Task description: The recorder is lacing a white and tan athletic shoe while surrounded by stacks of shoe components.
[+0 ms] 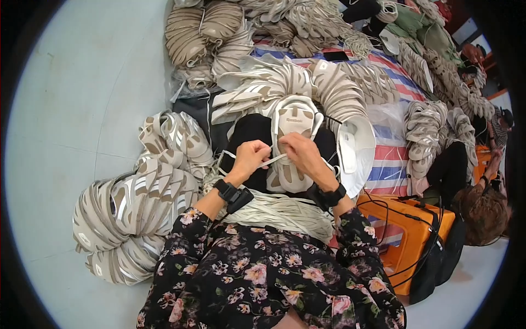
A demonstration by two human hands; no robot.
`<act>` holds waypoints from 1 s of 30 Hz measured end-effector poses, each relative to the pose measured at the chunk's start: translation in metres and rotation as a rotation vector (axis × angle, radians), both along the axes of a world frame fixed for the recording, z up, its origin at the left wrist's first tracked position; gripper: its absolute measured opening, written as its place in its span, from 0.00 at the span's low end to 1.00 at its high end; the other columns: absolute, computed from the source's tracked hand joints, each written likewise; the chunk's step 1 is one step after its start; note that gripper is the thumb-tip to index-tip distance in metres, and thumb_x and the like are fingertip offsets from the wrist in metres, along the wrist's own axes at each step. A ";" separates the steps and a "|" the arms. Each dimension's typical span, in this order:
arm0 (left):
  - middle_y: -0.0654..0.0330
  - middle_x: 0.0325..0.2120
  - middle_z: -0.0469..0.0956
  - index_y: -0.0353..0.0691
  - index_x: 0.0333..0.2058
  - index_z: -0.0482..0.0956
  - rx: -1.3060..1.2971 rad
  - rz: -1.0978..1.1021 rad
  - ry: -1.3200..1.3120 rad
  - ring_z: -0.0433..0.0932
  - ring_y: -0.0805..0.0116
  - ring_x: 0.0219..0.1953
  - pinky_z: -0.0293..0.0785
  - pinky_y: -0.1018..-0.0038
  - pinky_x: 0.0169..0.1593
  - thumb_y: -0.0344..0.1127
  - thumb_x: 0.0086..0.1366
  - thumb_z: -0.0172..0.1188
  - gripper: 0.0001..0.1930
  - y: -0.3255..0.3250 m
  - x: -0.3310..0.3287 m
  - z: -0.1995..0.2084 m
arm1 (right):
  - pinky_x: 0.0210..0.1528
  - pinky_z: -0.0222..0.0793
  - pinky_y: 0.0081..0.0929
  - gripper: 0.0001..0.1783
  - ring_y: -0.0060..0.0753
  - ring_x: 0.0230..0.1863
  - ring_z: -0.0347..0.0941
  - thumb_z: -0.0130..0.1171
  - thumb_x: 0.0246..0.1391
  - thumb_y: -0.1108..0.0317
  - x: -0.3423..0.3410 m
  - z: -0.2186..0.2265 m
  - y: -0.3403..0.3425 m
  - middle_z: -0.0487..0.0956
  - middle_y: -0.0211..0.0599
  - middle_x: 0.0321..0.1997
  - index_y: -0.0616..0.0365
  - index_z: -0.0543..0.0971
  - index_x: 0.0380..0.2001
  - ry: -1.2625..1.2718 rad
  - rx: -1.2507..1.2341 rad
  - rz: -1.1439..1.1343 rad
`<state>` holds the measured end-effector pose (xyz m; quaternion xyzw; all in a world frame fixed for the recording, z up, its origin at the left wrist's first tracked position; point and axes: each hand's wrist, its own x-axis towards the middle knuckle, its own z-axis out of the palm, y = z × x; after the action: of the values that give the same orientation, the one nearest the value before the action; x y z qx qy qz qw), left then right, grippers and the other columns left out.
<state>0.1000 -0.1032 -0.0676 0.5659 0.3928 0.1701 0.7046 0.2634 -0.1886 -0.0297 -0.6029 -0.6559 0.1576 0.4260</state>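
Lace [274,159] apparently pinched; hands [251,159] curled, close together

Matt woven-cloth lace [274,159], smooth matt shoe [296,127], smooth plastic stool [417,241], slightly glossy plastic sheet [386,174].

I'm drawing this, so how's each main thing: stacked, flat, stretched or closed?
Flat cream shoelace: stretched between the hands
Left hand: closed on it
Right hand: curled, grip partly hidden
Beige and white shoe upper: resting on the lap
Beige and white uppers at left: nested in stacks
Long cream laces at the waist: heaped
Black wrist straps: worn
Blue, white, red striped sheet: spread
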 end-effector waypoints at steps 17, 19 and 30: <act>0.59 0.19 0.77 0.30 0.24 0.76 0.075 -0.231 0.150 0.77 0.74 0.20 0.75 0.80 0.25 0.29 0.55 0.51 0.08 0.000 0.002 0.005 | 0.37 0.67 0.29 0.10 0.40 0.35 0.71 0.53 0.42 0.77 0.005 -0.003 0.005 0.71 0.36 0.32 0.59 0.77 0.32 -0.173 -0.252 0.067; 0.61 0.17 0.76 0.31 0.23 0.75 0.163 -0.257 0.138 0.77 0.75 0.21 0.75 0.81 0.24 0.29 0.55 0.50 0.08 -0.001 0.002 0.001 | 0.37 0.67 0.29 0.10 0.39 0.35 0.71 0.53 0.42 0.77 0.004 -0.004 0.004 0.71 0.36 0.32 0.59 0.78 0.32 -0.171 -0.261 0.064; 0.46 0.19 0.74 0.33 0.22 0.74 0.779 -0.123 0.094 0.75 0.51 0.21 0.70 0.64 0.27 0.29 0.53 0.52 0.06 -0.011 0.011 -0.013 | 0.33 0.67 0.29 0.11 0.37 0.33 0.71 0.56 0.38 0.76 -0.001 -0.003 0.003 0.71 0.34 0.29 0.58 0.78 0.30 -0.257 -0.236 0.055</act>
<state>0.1115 -0.1139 -0.0808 0.8206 0.2959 0.2380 0.4272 0.2626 -0.1858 -0.0323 -0.6458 -0.6981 0.1667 0.2604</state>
